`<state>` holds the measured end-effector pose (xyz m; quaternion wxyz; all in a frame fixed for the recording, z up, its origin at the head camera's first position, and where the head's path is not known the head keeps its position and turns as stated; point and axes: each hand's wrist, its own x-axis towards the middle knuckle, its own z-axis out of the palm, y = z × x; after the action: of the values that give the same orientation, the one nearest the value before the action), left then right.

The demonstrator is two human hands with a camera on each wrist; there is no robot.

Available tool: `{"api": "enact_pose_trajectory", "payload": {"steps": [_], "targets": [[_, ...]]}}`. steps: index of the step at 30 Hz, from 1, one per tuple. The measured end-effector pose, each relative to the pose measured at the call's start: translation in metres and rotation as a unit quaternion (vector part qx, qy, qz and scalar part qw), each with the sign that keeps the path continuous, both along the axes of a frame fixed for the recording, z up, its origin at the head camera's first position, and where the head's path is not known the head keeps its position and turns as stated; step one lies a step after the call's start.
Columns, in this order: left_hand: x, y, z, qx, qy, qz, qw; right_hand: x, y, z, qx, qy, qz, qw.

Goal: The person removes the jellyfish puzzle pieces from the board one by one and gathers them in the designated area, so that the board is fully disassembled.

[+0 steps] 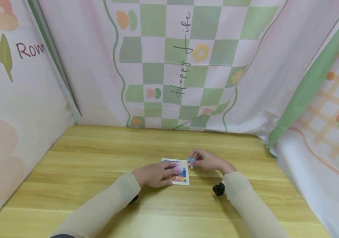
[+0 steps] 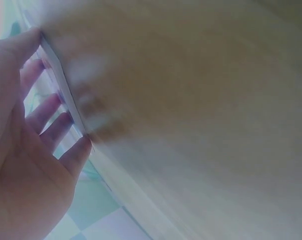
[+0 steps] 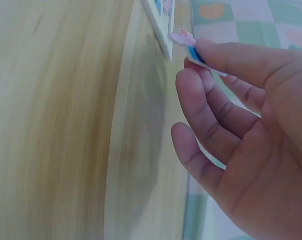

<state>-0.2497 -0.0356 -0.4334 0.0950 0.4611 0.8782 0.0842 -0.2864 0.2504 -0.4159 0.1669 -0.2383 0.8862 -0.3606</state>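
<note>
A small jigsaw puzzle (image 1: 183, 178) in a white frame lies on the table, its picture pink, blue and yellow. My left hand (image 1: 157, 174) rests over its left part with fingers spread and fairly straight, covering some of the picture. In the left wrist view, the left hand's (image 2: 41, 125) fingertips touch the frame (image 2: 66, 90). Just off the frame's upper right corner, my right hand (image 1: 209, 161) pinches a puzzle piece (image 1: 191, 160) between thumb and fingers. Seen from the right wrist, that piece (image 3: 190, 46) is blue and pink, held apart from the frame (image 3: 163, 25).
The wooden table (image 1: 98, 148) stretches around the puzzle. Behind it hangs a green and white checked cloth (image 1: 176, 66); patterned cloths also hang at the left and right. A black wrist device (image 1: 218, 189) sits under the right sleeve.
</note>
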Motion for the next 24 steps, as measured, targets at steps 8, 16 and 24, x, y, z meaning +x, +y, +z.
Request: {"api": "enact_pose_trajectory", "payload": {"steps": [8,16,24], "targets": [[0.001,-0.001,0.0,0.007,0.007,-0.007,0.9999,0.003,0.041,-0.003,0.005,0.017,-0.03,0.9994],[0.002,0.0,0.0,0.003,0.002,-0.001,1.0,0.008,0.082,-0.004,-0.031,-0.012,-0.064,0.9974],[0.001,0.0,0.001,-0.004,0.001,0.01,0.9999,0.011,0.113,-0.007,-0.025,-0.02,-0.089,0.9955]]}}
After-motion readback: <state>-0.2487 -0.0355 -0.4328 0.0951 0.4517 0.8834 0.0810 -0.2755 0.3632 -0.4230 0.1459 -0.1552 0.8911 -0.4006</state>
